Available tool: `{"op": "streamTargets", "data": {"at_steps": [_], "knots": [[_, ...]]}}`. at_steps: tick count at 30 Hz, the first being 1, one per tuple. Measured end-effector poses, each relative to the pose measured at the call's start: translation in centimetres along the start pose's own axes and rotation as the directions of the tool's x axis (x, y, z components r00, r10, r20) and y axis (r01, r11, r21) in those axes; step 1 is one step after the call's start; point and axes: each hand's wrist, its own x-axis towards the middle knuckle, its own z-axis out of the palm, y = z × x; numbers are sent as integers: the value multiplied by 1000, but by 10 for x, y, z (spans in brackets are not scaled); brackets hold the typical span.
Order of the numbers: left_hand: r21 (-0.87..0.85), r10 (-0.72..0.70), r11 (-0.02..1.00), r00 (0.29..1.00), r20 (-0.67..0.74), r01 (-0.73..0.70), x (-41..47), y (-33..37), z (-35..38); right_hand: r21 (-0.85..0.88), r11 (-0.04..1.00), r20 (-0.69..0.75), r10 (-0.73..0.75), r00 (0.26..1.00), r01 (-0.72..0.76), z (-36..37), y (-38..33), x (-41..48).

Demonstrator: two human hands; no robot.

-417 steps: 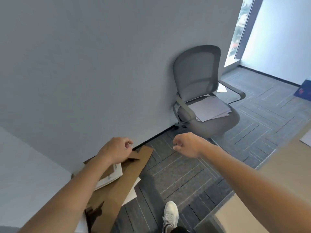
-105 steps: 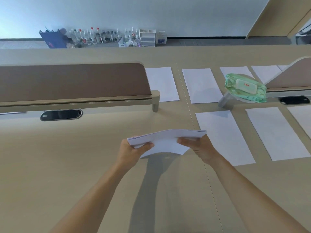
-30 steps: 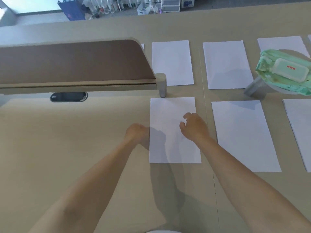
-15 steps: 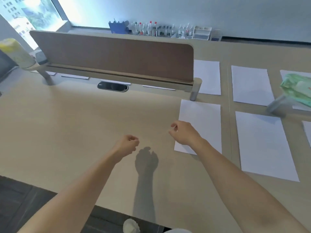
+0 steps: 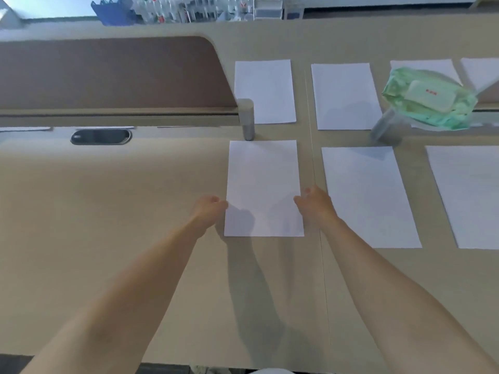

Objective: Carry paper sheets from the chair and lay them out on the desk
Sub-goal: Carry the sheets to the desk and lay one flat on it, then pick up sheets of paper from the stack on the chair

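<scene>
The nearest sheet (image 5: pixel 263 179) lay flat on the desk (image 5: pixel 108 211) between the left hand (image 5: pixel 208 210) and right hand (image 5: pixel 314 202) — both loosely curled at its edges, grip untellable. Other sheets (image 5: pixel 364 195) lay alongside — layout seemingly well underway.

The tabletop (image 5: pixel 108 211) is beige, with a seam (image 5: pixel 314 157) running from 6 to 12 o'clock. White paper lies flat on it in two rows.

Near row:
- centre sheet (image 5: pixel 263 179) at 12 o'clock
- second sheet (image 5: pixel 370 195) at 1 o'clock
- third sheet (image 5: pixel 467 195) at 2 o'clock, cut by the frame edge

Far row: far sheets (image 5: pixel 264 91) from 12 to 2 o'clock.

A brown divider panel (image 5: pixel 108 74) stands at 10 o'clock. Its grey post (image 5: pixel 247 122) is just beside the centre sheet's far edge. An oval cable port (image 5: pixel 100 136) sits at 10 o'clock.
</scene>
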Motion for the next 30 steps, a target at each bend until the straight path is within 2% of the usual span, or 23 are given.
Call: {"op": "streamTargets", "data": {"at_steps": [6, 13, 25, 28, 30], "knots": [[-112, -142, 985, 986, -88, 132, -4, 26, 28, 106, 991, 4, 84, 996, -84, 12, 9, 15], [-161, -200, 970, 974, -105, 182, -8, 28, 31, 212, 969, 24, 124, 992, -126, 19, 5, 7], [-32, -141, 990, 989, -54, 139, -20, 20, 31, 127, 979, 26, 158, 987, -160, 27, 10, -9], [6, -100, 995, 994, -34, 100, -22, 15, 23, -14, 987, -12, 162, 987, -162, 27, 3, -17], [54, -47, 997, 999, -14, 48, -30, 11, 11, -122, 987, -44, 96, 994, -101, 29, -9, -25]]}}
